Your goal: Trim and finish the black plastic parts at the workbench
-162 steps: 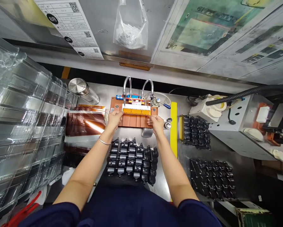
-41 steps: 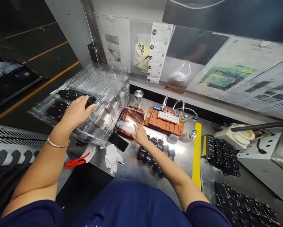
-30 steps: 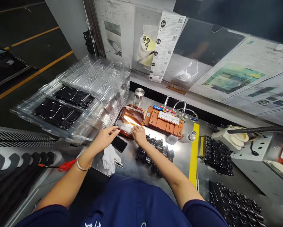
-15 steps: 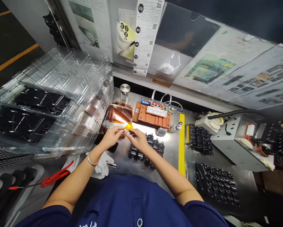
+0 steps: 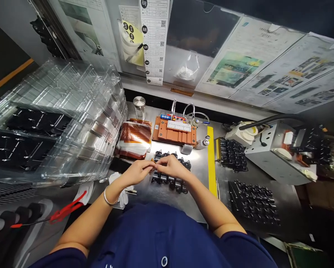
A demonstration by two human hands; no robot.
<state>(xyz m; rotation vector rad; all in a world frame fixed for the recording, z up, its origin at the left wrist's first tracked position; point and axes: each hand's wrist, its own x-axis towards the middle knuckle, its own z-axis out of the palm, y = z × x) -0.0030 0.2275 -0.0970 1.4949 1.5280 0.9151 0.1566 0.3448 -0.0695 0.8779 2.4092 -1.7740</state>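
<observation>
My left hand and my right hand meet at their fingertips, both closed in a pinch. Between them sits a small amber piece of film, mostly covered by the fingers. Just under and beyond my right hand, a black molded part with rounded ribs lies on the metal bench. To the left of it, past my left hand, is a stack of shiny amber film sheets.
A brown fixture with hoses stands at the back, beside a glass jar. Clear plastic trays are piled at left. A yellow strip crosses the bench; more black parts lie right. White gloves rest near my left wrist.
Both hands have moved right and nearer to me, away from the amber sheets and over the edge of the black part. The amber film piece came along, now smaller in view. My view has turned slightly right.
</observation>
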